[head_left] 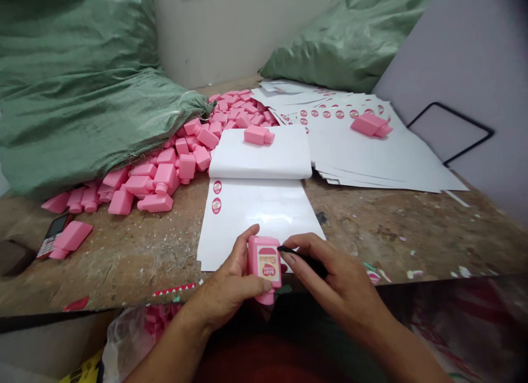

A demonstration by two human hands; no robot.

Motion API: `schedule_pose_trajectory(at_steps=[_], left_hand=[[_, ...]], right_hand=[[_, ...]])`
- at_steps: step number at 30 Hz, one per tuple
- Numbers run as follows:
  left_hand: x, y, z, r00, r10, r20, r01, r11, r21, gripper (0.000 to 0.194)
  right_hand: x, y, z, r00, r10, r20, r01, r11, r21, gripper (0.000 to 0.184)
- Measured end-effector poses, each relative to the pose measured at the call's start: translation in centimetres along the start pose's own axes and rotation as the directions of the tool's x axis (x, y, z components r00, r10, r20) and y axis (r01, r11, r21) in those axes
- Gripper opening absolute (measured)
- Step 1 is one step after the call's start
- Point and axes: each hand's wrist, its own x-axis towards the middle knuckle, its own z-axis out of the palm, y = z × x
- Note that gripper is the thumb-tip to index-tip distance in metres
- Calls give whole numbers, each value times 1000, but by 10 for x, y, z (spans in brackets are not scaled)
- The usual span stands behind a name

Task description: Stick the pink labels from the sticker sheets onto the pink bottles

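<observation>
My left hand point(231, 284) is wrapped round a small pink bottle point(264, 265) with a label on its front, cap pointing toward me, near the table's front edge. My right hand point(330, 273) is closed on a thin black tool point(303, 258) whose tip touches the bottle's right side. Just beyond both hands lies a white sticker sheet point(259, 218) with two round labels left on its upper left corner. Its upper part is folded over, and a pink bottle point(258, 134) rests on the fold.
A pile of pink bottles point(181, 152) spills from a green sack point(82, 108) at the left. Spent white sheets point(371, 152) lie at the right under another pink bottle point(371, 125). A phone point(51, 236) lies far left. A second green sack point(346, 37) sits at the back.
</observation>
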Motion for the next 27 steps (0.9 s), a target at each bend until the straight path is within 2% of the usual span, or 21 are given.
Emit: schedule_pose_trajectory(at_steps=[3, 6, 8, 11, 14, 18, 27], left_hand=[[1, -2, 2, 1000, 13, -29, -14, 1000, -23, 96], [2, -5, 4, 998, 47, -51, -47, 999, 9, 94], [2, -8, 6, 994, 75, -76, -70, 995, 71, 92], [1, -10, 7, 990, 109, -94, -89, 976, 199, 89], [1, -10, 8, 986, 123, -109, -98, 972, 214, 91], [3, -8, 9, 984, 124, -131, -99, 978, 186, 93], [8, -10, 6, 981, 137, -136, -98, 961, 259, 90]], right_hand=[[0, 4, 2, 992, -119, -53, 112, 987, -113, 21], [-1, 7, 4, 988, -145, -59, 140, 987, -76, 23], [-3, 8, 5, 992, -114, -44, 114, 993, -7, 23], [-5, 8, 6, 998, -4, -65, 5, 1000, 19, 20], [-5, 9, 4, 991, 103, -87, -99, 994, 53, 16], [-2, 13, 4, 990, 113, -79, -106, 991, 83, 15], [3, 14, 6, 994, 95, -52, -90, 993, 80, 17]])
